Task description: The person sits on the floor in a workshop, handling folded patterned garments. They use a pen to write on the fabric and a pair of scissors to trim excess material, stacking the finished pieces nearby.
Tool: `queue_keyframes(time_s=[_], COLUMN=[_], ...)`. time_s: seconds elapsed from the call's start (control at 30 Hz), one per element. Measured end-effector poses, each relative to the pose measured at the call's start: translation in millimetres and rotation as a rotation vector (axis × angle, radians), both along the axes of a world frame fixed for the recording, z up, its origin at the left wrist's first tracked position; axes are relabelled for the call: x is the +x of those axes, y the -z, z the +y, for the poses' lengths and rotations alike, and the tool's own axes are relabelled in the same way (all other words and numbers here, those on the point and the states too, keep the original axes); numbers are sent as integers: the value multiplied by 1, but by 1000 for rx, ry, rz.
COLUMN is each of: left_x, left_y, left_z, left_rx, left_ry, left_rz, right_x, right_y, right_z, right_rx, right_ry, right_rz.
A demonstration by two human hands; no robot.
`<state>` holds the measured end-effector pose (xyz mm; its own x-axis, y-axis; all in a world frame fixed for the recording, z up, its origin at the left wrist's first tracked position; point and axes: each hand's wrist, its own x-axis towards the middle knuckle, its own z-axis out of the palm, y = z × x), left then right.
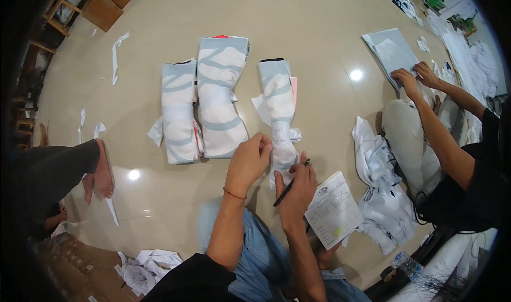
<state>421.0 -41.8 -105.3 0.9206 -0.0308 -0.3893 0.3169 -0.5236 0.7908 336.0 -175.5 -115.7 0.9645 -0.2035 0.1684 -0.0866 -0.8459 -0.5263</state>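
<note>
A narrow bundle of folded grey and white patterned fabric [277, 98] lies on the tiled floor, tied round the middle with a white fabric strip [281, 133] that bears handwriting. My left hand [248, 156] is at the bundle's left edge, thumb and fingers brought together; whether they pinch anything is unclear. My right hand [297, 186] holds a black pen [283, 193] and rests by the bundle's lower end. Two larger tied bundles, one at the left [179, 110] and one beside it [221, 98], lie side by side. A printed paper with drawings [333, 210] lies right of my right hand.
At the right, a co-worker's hands [413, 76] press on a folded grey fabric stack [391, 48]. Crumpled white and grey fabric [383, 198] lies near that person's knees. Another person's bare foot [104, 174] is at the left. White scraps [115, 58] and a plastic bottle [407, 264] are about.
</note>
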Motion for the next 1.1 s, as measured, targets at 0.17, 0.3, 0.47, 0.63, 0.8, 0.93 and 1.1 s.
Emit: queue_keyframes(time_s=[0.17, 0.3, 0.47, 0.63, 0.8, 0.93, 1.1], left_x=[9, 1, 1, 5, 6, 6, 0], left_y=[-16, 3, -2, -26, -18, 23, 23], left_z=[9, 20, 32, 37, 37, 41, 28], left_rx=[304, 559, 388, 107, 318, 418, 321], left_ry=[-276, -240, -268, -372, -245, -216, -143], left_rz=[-478, -450, -363, -202, -285, -463, -253], right_x=[15, 50, 66, 73, 47, -2, -80], right_y=[25, 34, 10, 29, 25, 13, -6], right_z=[2, 0, 29, 72, 59, 39, -24], right_rx=[53, 104, 125, 234, 307, 283, 257], right_ry=[-219, -182, -263, -377, -350, -337, -247], right_rz=[-72, -95, -61, -56, -28, 6, -11])
